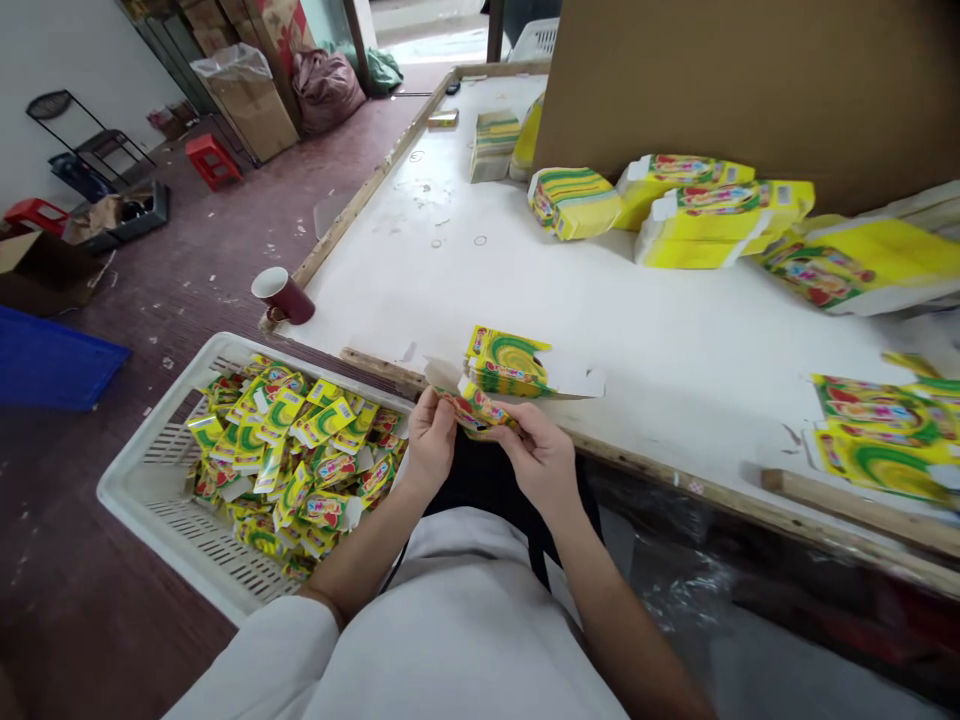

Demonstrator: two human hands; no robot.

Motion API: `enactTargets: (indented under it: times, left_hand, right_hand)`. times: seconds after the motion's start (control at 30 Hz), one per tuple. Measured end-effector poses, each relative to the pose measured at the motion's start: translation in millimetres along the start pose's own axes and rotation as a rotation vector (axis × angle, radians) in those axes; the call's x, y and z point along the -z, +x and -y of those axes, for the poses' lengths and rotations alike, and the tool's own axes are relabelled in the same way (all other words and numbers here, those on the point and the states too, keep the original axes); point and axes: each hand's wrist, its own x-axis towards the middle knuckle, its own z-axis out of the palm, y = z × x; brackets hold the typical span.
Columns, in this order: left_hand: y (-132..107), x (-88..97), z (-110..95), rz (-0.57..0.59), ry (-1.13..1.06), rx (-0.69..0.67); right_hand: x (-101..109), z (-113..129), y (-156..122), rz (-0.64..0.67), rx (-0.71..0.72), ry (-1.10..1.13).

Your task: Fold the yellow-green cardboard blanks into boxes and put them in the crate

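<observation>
Between my two hands, at the table's front edge, is a small printed carton [474, 410] in yellow, green and red. Its left end is pinched in my left hand [433, 440], with the fingers closed. On its right end the thumb and fingers of my right hand [538, 455] are closed too. Just beyond lies a stack of flat yellow cartons [508, 360] on the white tabletop. To the left of my left hand stands a white plastic basket [161, 545] heaped with many folded cartons [292, 450].
A maroon mug [289, 297] stands at the table's left corner. More carton stacks [705, 220] line the back beside a large cardboard sheet [750, 90]. Further cartons [877, 430] and a wooden strip [855, 510] lie at right. A red stool [213, 160] is on the floor.
</observation>
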Motion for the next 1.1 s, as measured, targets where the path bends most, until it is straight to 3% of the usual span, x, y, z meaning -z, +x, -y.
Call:
enactTargets:
  times: [0.1, 0.27, 0.37, 0.47, 0.53, 0.63, 0.77, 0.87, 1.0, 1.1]
  left_hand:
    - [3.6, 10.8, -4.9, 0.003, 0.112, -0.012]
    - [14.7, 34.5, -59.9, 0.321, 0.333, -0.097]
    - [13.2, 38.8, -82.1, 0.525, 0.613, -0.171]
    - [5.5, 31.6, -73.4, 0.656, 0.945, -0.123]
    - [0.6, 25.1, -59.7, 0.630, 1.040, -0.108]
    - [-3.0, 19.2, -45.7, 0.601, 1.118, -0.177]
    - [-5.9, 17.1, -40.3, 0.739, 1.134, -0.282]
    - [-11.2, 17.2, -36.1, 0.740, 1.122, -0.319]
    - [-15.5, 20.6, -30.7, 0.672, 1.174, -0.285]
    - [-13.4, 25.3, -27.9, 0.691, 1.141, -0.231]
  right_hand:
    - [8.3, 2.2, 0.2, -0.027, 0.024, -0.011]
    - [27.1, -0.4, 2.0, -0.029, 0.170, -0.284]
    - [34.9, 3.4, 1.7, 0.043, 0.316, -0.520]
    - [32.2, 12.3, -0.8, 0.083, 0.423, -0.555]
    - [28.0, 15.7, -2.2, -0.023, 0.367, -0.503]
    - [20.7, 10.9, -3.6, -0.152, 0.123, -0.233]
    - [5.2, -6.4, -6.0, 0.067, -0.266, 0.312]
    - [-5.0, -15.8, -6.1, 0.143, -0.412, 0.495]
    - [-7.3, -17.4, -5.8, 0.093, -0.374, 0.506]
    - [-3.2, -13.1, -9.4, 0.225, -0.168, 0.376]
